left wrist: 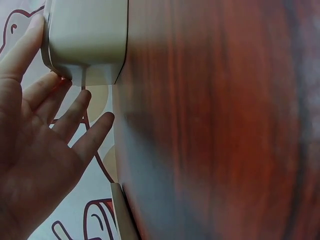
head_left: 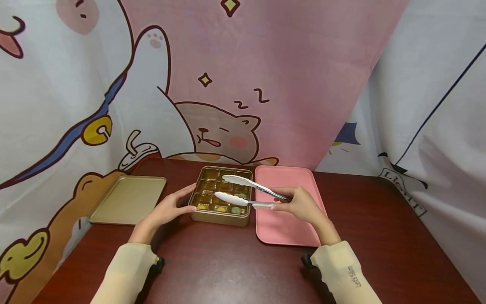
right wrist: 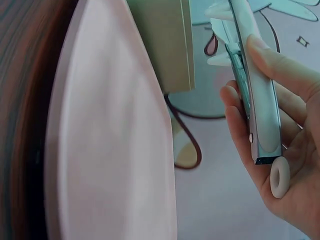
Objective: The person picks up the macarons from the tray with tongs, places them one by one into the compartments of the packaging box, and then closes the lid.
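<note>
A gold tin box (head_left: 220,217) with a divided insert stands mid-table. Yellow pieces (head_left: 202,207) and green pieces (head_left: 236,210) sit in several of its front and right compartments. My left hand (head_left: 172,207) rests at the tin's left side, thumb by the front rim and fingers toward the back. In the left wrist view those fingers are spread and nearly straight against the tin's wall (left wrist: 87,40). With my right hand (head_left: 302,205) I hold metal tongs (right wrist: 265,110) with white scalloped tips; their arms are spread apart over the compartments.
Right of the tin lies a pink tray (head_left: 288,230), partly beneath the right hand, with small dark bits near the tongs. A flat gold lid-like tray (head_left: 129,198) lies at the left. Behind the dark red table (head_left: 228,266) hangs a cartoon-printed cloth (head_left: 303,84).
</note>
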Demonstrator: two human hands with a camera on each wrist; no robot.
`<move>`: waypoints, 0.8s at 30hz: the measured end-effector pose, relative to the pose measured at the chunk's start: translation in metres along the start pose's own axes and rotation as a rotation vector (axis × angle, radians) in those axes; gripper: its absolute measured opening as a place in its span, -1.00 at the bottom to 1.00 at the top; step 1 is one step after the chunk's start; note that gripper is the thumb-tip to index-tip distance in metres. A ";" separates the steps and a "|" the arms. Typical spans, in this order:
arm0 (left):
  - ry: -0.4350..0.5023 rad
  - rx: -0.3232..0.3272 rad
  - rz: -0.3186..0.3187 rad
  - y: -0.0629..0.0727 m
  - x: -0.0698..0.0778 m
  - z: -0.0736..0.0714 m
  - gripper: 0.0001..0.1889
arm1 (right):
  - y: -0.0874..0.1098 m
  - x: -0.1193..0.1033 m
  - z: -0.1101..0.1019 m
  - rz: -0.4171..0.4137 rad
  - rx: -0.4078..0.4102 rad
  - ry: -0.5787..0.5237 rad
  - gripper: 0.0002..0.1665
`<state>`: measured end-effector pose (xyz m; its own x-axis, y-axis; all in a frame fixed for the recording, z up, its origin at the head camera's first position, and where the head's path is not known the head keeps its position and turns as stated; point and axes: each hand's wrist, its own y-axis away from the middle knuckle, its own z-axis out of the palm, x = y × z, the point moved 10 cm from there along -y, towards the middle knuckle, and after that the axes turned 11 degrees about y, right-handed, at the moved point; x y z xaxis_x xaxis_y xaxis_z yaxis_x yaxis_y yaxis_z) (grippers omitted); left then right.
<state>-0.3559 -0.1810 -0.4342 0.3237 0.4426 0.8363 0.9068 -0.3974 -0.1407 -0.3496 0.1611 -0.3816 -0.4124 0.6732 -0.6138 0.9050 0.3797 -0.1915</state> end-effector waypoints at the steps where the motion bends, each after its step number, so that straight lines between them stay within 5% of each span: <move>1: -0.004 -0.002 -0.001 0.000 0.000 0.000 -0.18 | 0.003 0.004 -0.004 0.012 0.006 -0.010 -0.38; 6: -0.019 0.002 -0.007 0.003 -0.002 -0.005 -0.18 | 0.018 0.025 -0.023 0.053 0.051 -0.007 -0.36; 24: -0.004 -0.003 -0.007 0.001 0.004 0.001 -0.18 | 0.098 0.115 -0.121 0.323 0.247 0.286 -0.26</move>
<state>-0.3535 -0.1789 -0.4321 0.3182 0.4483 0.8353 0.9082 -0.3969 -0.1330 -0.3207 0.3524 -0.3782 -0.0876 0.8918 -0.4438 0.9747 -0.0152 -0.2229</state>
